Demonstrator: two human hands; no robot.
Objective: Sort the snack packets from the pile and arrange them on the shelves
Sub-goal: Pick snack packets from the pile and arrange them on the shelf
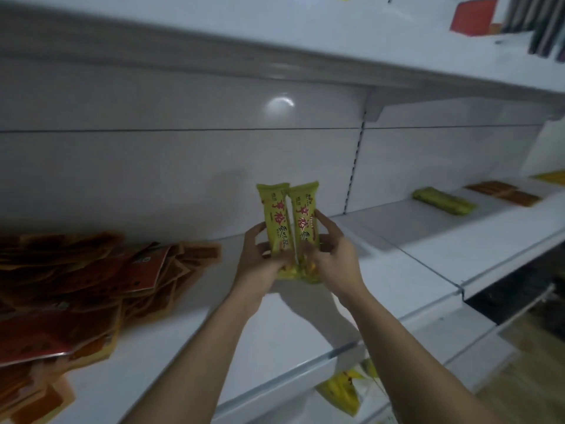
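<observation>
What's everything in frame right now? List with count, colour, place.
shelves: three levels, white
held packets: two, yellow-green with red print, upright at centre
packet pile: many, red and orange, left on the middle shelf
green packets: count unclear, green, lying right on the middle shelf
brown packets: a few, brown-orange, flat beyond the green ones
yellow packets: count unclear, yellow, lower shelf
red item: one, red, top shelf, upper right
left hand: one, grips held packets' lower part
right hand: one, grips them too
</observation>
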